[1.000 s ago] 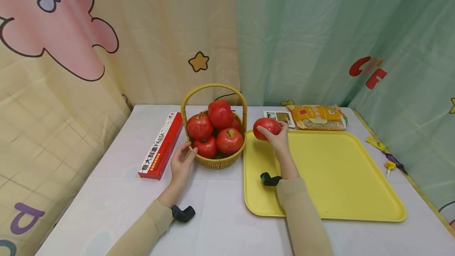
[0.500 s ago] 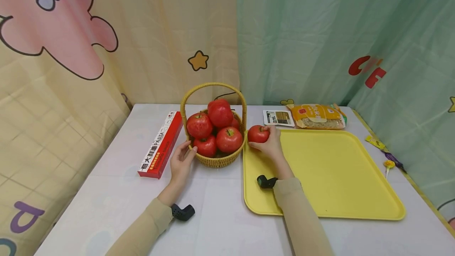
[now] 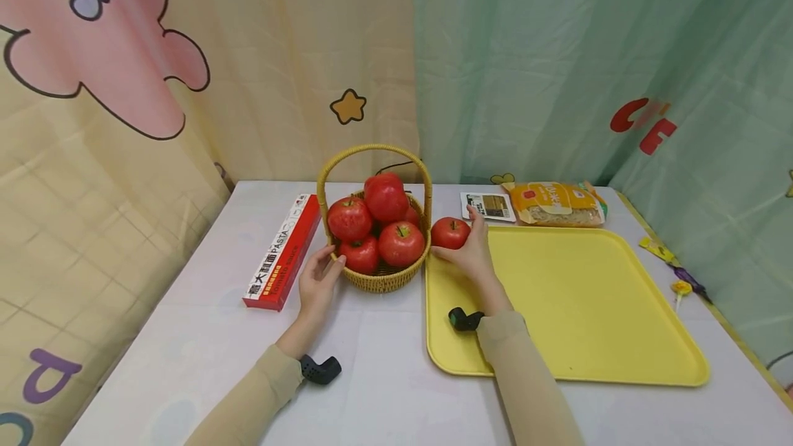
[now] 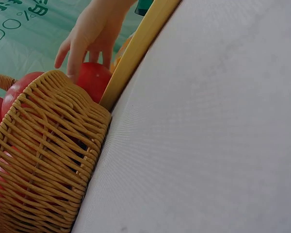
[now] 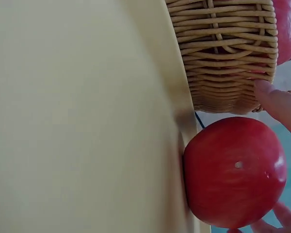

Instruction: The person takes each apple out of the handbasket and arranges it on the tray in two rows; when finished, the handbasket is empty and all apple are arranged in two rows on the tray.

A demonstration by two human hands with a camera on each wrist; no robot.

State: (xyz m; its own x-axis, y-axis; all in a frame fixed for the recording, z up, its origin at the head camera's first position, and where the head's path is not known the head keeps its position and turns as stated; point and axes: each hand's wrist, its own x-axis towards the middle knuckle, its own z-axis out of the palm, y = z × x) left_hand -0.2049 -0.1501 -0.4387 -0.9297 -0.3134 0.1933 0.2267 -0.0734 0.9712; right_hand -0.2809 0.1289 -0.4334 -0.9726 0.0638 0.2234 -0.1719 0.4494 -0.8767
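A yellow wicker basket (image 3: pixel 379 283) with a tall handle stands at the middle of the table, heaped with several red apples (image 3: pixel 400 243). At its front left rim, the fingertips and thumb of my left hand (image 3: pixel 317 288) rest against the weave. Another red apple (image 3: pixel 450 232) sits on the far left corner of the yellow tray (image 3: pixel 576 294), close beside the basket. My right hand (image 3: pixel 476 253) is spread loosely around that apple. In the right wrist view its thumb (image 5: pixel 274 99) is clear of the apple (image 5: pixel 235 172), near the basket's side. The left wrist view does not show my left hand.
Left of the basket lies a red and white pasta box (image 3: pixel 283 253). Behind the tray are a small flat packet (image 3: pixel 489 206) and an orange bag of grain (image 3: pixel 554 204). Wrapped candies (image 3: pixel 684 277) and a yellow lollipop (image 3: pixel 680 288) lie by the right edge.
My right hand has lowered the apple leftward onto the tray's far left corner and loosened its fingers from it. My left hand has stayed at the basket's rim.
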